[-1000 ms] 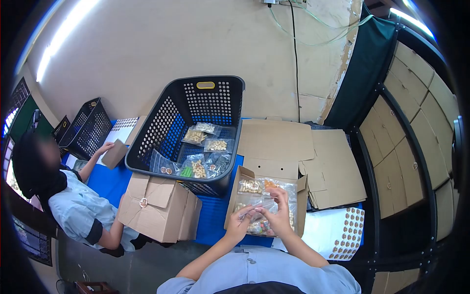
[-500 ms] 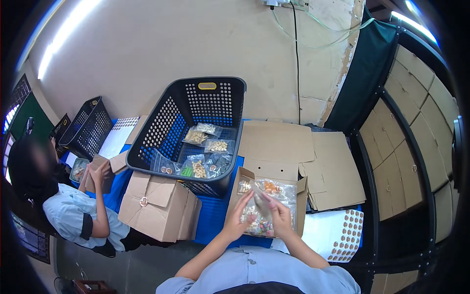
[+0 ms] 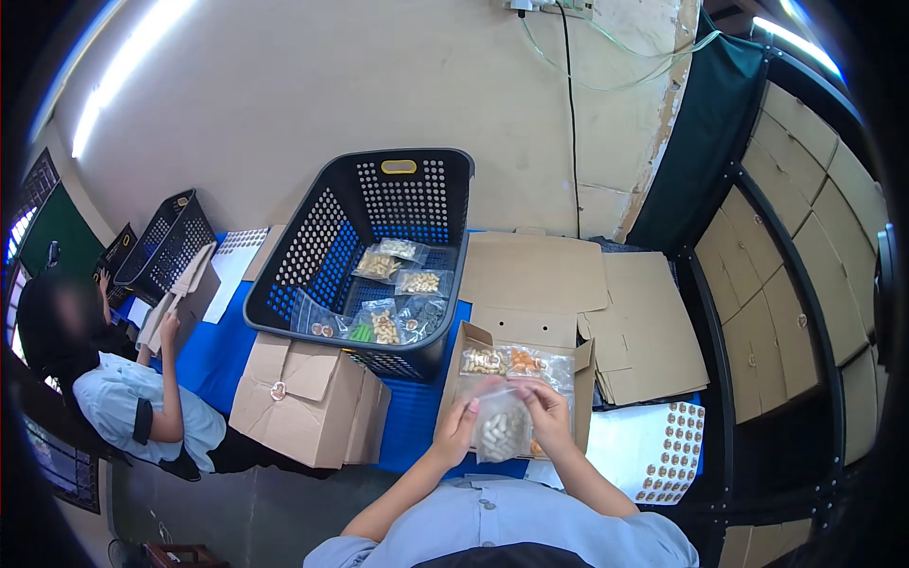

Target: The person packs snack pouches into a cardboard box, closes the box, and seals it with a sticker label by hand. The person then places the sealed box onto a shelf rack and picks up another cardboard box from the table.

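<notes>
A clear plastic bag of white oblong pieces (image 3: pixel 504 434) hangs between the person's two hands, over the near part of an open cardboard carton (image 3: pixel 453 388). The left grip (image 3: pixel 459 426) is closed on the bag's upper left edge, thumb in front; the right grip (image 3: pixel 546 409) pinches the upper right corner, so the filled part sits below and between the two. Inside the carton, just beyond the hands, lie a bag of pale pieces (image 3: pixel 484 361) and, touching it on the right, a bag of orange pieces (image 3: pixel 525 361). The carton stands on a blue-covered surface (image 3: pixel 407 407). To its left are a closed cardboard box (image 3: pixel 284 402) with a round sticker and, behind that, a black perforated crate (image 3: pixel 412 177) holding several clear bags (image 3: pixel 422 281). On the right lie flattened cardboard (image 3: pixel 653 322) and a sheet of round stickers (image 3: pixel 630 454). Farther left, a co-worker (image 3: pixel 133 402) handles a cardboard box (image 3: pixel 196 289); boxes (image 3: pixel 772 350) fill part of the rack at far right.
</notes>
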Demonstrator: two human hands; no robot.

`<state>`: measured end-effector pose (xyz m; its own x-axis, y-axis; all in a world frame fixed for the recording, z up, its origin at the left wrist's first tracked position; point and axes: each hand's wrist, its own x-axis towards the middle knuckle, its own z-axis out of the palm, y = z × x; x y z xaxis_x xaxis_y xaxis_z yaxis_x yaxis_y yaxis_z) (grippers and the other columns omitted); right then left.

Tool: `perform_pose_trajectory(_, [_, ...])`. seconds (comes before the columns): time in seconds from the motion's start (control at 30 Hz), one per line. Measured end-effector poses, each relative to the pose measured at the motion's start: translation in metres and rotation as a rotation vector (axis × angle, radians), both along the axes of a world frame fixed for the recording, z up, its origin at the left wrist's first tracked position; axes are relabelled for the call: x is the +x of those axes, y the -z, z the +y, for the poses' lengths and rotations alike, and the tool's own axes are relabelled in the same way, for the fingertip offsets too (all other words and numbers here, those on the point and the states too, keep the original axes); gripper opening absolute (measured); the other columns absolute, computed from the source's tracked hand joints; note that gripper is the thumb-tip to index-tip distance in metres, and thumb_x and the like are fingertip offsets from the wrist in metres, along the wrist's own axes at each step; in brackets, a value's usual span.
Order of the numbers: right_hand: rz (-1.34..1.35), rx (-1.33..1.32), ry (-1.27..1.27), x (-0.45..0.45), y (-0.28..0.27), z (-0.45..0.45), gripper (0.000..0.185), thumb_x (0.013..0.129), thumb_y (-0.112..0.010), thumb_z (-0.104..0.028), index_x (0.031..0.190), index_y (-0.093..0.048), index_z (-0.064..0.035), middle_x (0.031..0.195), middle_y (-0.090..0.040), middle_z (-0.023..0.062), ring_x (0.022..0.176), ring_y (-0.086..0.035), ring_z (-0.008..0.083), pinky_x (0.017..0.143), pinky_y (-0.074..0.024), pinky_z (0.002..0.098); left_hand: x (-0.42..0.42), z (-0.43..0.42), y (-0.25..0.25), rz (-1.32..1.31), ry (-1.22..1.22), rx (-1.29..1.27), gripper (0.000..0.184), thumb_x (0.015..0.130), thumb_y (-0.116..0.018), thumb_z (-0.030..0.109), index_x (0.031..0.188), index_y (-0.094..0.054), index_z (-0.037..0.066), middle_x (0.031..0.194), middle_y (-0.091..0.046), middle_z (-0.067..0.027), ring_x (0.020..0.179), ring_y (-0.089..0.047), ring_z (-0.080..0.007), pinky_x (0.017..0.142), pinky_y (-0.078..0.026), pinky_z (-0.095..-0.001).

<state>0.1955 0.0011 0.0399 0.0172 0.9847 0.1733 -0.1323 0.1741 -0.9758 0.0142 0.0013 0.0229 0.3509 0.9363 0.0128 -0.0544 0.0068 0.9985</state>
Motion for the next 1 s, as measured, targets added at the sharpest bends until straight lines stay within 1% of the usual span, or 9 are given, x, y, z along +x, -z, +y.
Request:
perform_pose_trajectory(0.07, [0.051, -0.058, 0.054, 0.001, -0.008, -0.004, 0.022, 0.093, -0.057, -0.015, 0.109, -0.066, -0.0009, 0.11, -0.063, 0.0115, 0.101, -0.058, 0.0192, 0.089, -0.0444, 0.0315, 0.015, -0.001, -0.022, -0.17, -0.293, 0.266, 0.053, 0.098, -0.045, 0.035, 0.138, -0.04, 0.001, 0.133, -0.047, -0.0141, 0.122, -0.046, -0.0227, 0.103, -0.034, -0.0348])
perform_pose_trajectory(0.17, [-0.095, -0.014, 0.076, 0.0, -0.01, -0.009, 0.025, 0.094, -0.056, -0.015, 0.114, -0.064, -0.0043, 0.112, -0.062, 0.0132, 0.104, -0.058, 0.0212, 0.091, -0.0442, 0.0333, 0.003, 0.005, -0.009, 0.047, -0.096, 0.333, 0.062, 0.095, -0.051, 0.036, 0.142, -0.031, 0.002, 0.145, -0.032, -0.0141, 0.134, -0.033, -0.0278, 0.109, -0.027, -0.0386])
perform_pose_trajectory(0.37, [-0.522, 0.284, 0.094, -0.019, -0.023, -0.011, 0.034, 0.085, -0.064, -0.01, 0.119, -0.061, -0.0051, 0.114, -0.057, 0.0159, 0.106, -0.056, 0.028, 0.095, -0.0417, 0.0361, 0.023, -0.008, -0.014, -0.096, -0.13, 0.171, 0.048, 0.095, -0.054, 0.029, 0.133, -0.046, 0.0, 0.128, -0.054, -0.0143, 0.119, -0.051, -0.0192, 0.1, -0.038, -0.0311])
perform_pose_trajectory(0.47, [-0.29, 0.143, 0.37, -0.02, -0.028, -0.006, 0.032, 0.08, -0.07, -0.01, 0.111, -0.066, -0.0076, 0.108, -0.059, 0.0119, 0.107, -0.055, 0.0251, 0.095, -0.0407, 0.0363, 0.013, -0.006, -0.011, 0.001, -0.083, 0.175, 0.037, 0.099, -0.048, 0.026, 0.121, -0.057, -0.003, 0.113, -0.063, -0.0125, 0.108, -0.058, -0.0183, 0.096, -0.041, -0.03])
perform_pose_trajectory(0.53, [-0.247, 0.086, -0.016, -0.006, -0.003, 0.0, 0.021, 0.081, -0.069, -0.012, 0.102, -0.069, -0.0054, 0.106, -0.061, 0.0115, 0.108, -0.054, 0.0232, 0.097, -0.0391, 0.035, 0.01, -0.011, -0.022, 0.095, -0.09, 0.022, 0.037, 0.1, -0.044, 0.027, 0.114, -0.062, -0.003, 0.107, -0.066, -0.0132, 0.104, -0.06, -0.0195, 0.094, -0.042, -0.0306])
perform_pose_trajectory(0.67, [-0.167, 0.02, -0.043, -0.005, -0.008, -0.001, 0.015, 0.087, -0.065, -0.015, 0.096, -0.071, -0.005, 0.106, -0.064, 0.0117, 0.108, -0.055, 0.0222, 0.096, -0.0393, 0.0348, 0.007, -0.009, -0.01, -0.058, -0.089, 0.11, 0.039, 0.101, -0.042, 0.029, 0.116, -0.061, -0.001, 0.112, -0.064, -0.0131, 0.107, -0.059, -0.0195, 0.095, -0.042, -0.0301])
perform_pose_trajectory(0.83, [0.068, 0.004, -0.003, -0.006, -0.011, -0.001, 0.027, 0.095, -0.056, -0.023, 0.102, -0.068, -0.0004, 0.111, -0.064, 0.0109, 0.111, -0.055, 0.0205, 0.097, -0.0407, 0.035, 0.013, -0.013, -0.024, -0.341, 0.035, 0.02, 0.036, 0.097, -0.053, 0.022, 0.125, -0.049, 0.0, 0.12, -0.059, -0.0123, 0.109, -0.056, -0.0177, 0.095, -0.043, -0.031])
perform_pose_trajectory(0.93, [0.497, -0.139, -0.021, -0.002, -0.009, -0.001, 0.033, 0.097, -0.051, -0.023, 0.116, -0.06, 0.0025, 0.118, -0.061, 0.0135, 0.114, -0.054, 0.0202, 0.097, -0.0423, 0.0338, 0.015, -0.008, -0.004, -0.058, 0.02, -0.03, 0.039, 0.092, -0.061, 0.017, 0.124, -0.046, 0.0, 0.114, -0.059, -0.009, 0.105, -0.057, -0.0142, 0.091, -0.046, -0.0291])
perform_pose_trajectory(1.0, [0.499, -0.15, -0.049, -0.004, -0.016, 0.002, 0.035, 0.097, -0.05, -0.023, 0.121, -0.056, 0.0019, 0.12, -0.059, 0.0131, 0.114, -0.054, 0.0197, 0.098, -0.0422, 0.0337, 0.016, -0.009, 0.004, -0.153, -0.02, -0.1, 0.038, 0.091, -0.063, 0.017, 0.122, -0.047, 0.001, 0.111, -0.059, -0.0074, 0.103, -0.057, -0.0126, 0.089, -0.047, -0.0276])
